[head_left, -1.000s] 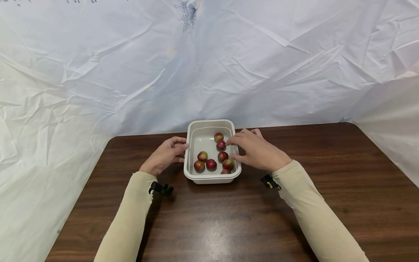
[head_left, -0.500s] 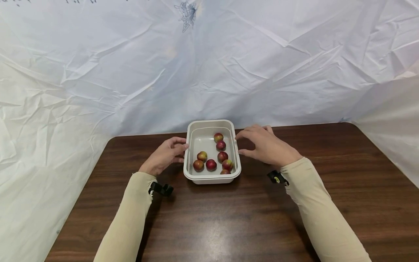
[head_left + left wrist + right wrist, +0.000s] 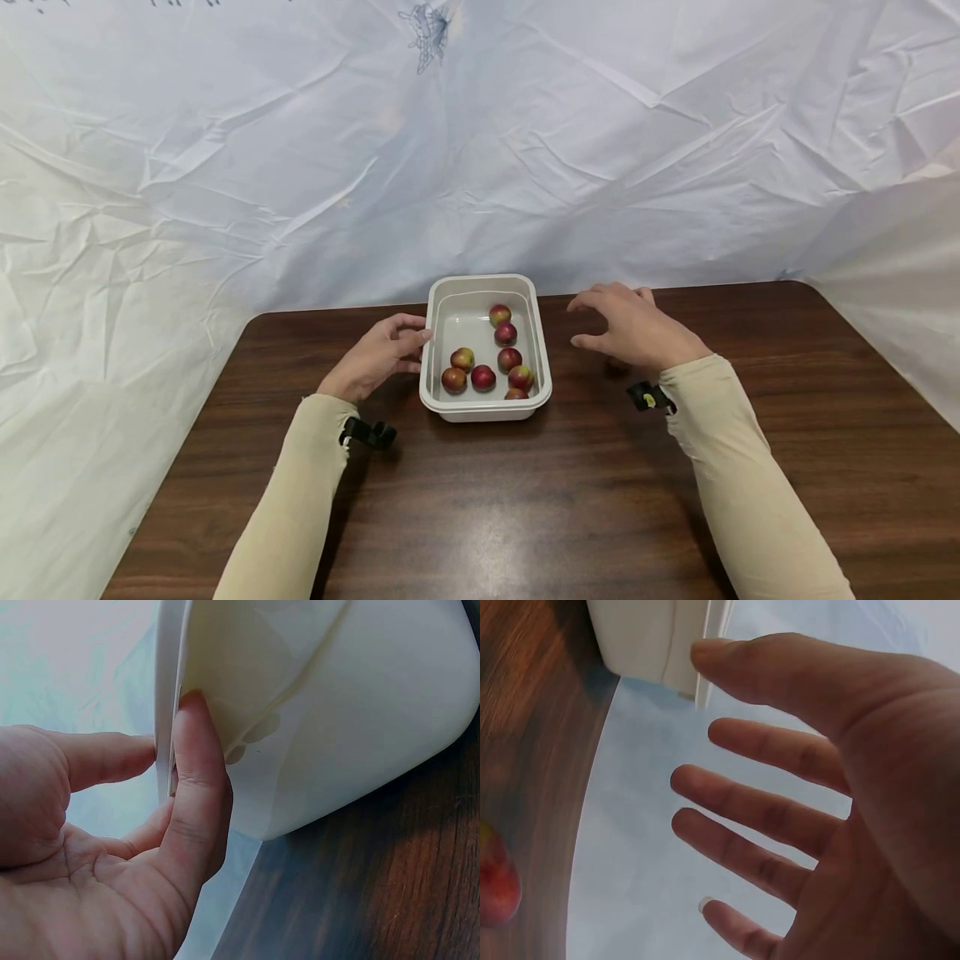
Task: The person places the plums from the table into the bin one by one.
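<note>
A white plastic container (image 3: 491,412) stands on the table, with several small red-and-yellow, plum-like fruits (image 3: 483,378) lying in it. My left hand (image 3: 378,354) pinches its left rim between thumb and fingers; the left wrist view shows the thumb (image 3: 112,759) on one side of the rim and a finger (image 3: 196,787) on the other. To the right of the container, apart from it, my right hand (image 3: 633,329) hovers over the table with spread fingers and holds nothing. One more such fruit (image 3: 496,877) lies on the table under the right hand, mostly hidden in the head view.
The dark wooden table (image 3: 487,517) reaches back to a wrinkled white sheet (image 3: 480,167) that hangs behind and at both sides. The container's far end is close to the table's back edge. Black straps (image 3: 369,433) are on both wrists.
My right hand has withdrawn from over the container and moved right across the table. A fruit on the table now shows beneath it. The left hand and container have stayed nearly still.
</note>
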`<state>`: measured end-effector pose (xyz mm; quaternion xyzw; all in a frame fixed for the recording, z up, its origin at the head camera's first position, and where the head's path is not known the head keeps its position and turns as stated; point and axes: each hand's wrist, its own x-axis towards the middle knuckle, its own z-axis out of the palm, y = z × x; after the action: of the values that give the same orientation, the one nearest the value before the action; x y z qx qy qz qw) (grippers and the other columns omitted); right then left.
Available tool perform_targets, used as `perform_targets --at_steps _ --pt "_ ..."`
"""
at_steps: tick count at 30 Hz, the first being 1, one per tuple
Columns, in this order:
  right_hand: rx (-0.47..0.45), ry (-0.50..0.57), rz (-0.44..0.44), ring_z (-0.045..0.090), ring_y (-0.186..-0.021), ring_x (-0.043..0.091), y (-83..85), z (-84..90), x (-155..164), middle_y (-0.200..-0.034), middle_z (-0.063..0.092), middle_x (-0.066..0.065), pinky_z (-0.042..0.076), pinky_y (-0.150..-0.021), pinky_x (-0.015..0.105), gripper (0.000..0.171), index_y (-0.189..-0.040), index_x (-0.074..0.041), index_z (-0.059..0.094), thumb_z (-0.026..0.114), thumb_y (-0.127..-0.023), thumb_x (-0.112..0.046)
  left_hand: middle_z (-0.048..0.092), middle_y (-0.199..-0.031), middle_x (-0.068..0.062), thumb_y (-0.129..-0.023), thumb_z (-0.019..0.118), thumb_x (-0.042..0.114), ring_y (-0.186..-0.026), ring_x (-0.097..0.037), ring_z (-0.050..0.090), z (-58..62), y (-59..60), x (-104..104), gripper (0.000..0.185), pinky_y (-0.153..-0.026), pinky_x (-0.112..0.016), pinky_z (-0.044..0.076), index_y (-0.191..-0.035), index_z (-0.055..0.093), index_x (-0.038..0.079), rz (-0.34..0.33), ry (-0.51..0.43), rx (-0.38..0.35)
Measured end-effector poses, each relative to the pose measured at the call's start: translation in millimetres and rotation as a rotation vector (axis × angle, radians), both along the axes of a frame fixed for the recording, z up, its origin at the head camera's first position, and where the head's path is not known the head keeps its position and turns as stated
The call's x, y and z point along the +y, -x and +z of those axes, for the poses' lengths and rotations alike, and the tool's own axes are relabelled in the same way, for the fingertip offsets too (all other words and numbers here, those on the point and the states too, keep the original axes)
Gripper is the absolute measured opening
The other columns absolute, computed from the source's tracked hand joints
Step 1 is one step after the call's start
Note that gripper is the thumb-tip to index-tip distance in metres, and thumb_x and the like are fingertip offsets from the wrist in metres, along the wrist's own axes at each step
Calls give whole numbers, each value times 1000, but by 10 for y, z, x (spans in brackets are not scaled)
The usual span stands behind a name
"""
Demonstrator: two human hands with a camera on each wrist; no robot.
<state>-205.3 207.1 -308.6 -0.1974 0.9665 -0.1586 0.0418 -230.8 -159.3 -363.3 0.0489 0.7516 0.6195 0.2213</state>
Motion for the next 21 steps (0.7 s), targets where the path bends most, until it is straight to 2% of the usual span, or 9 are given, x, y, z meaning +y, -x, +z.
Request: perform_targets --at_steps 14,21 --pt "-80 11 -38 51 -135 38 111 -78 243 -139 62 15 30 -107 67 44 -133 -10 63 73 -95 -30 57 -134 -22 -108 54 24 -106 -24 64 2 -7 3 46 -84 -28 59 -146 41 1 -3 4 6" --pt "-133 25 -73 50 -136 41 162 -160 330 -140 62 16 19 -109 80 45 -133 -8 63 74 -94 -28 57 -133 -21 -108 54 23 -102 -21 64 -5 -4 2 46 -83 -28 59 -145 41 0 -4 -3 4"
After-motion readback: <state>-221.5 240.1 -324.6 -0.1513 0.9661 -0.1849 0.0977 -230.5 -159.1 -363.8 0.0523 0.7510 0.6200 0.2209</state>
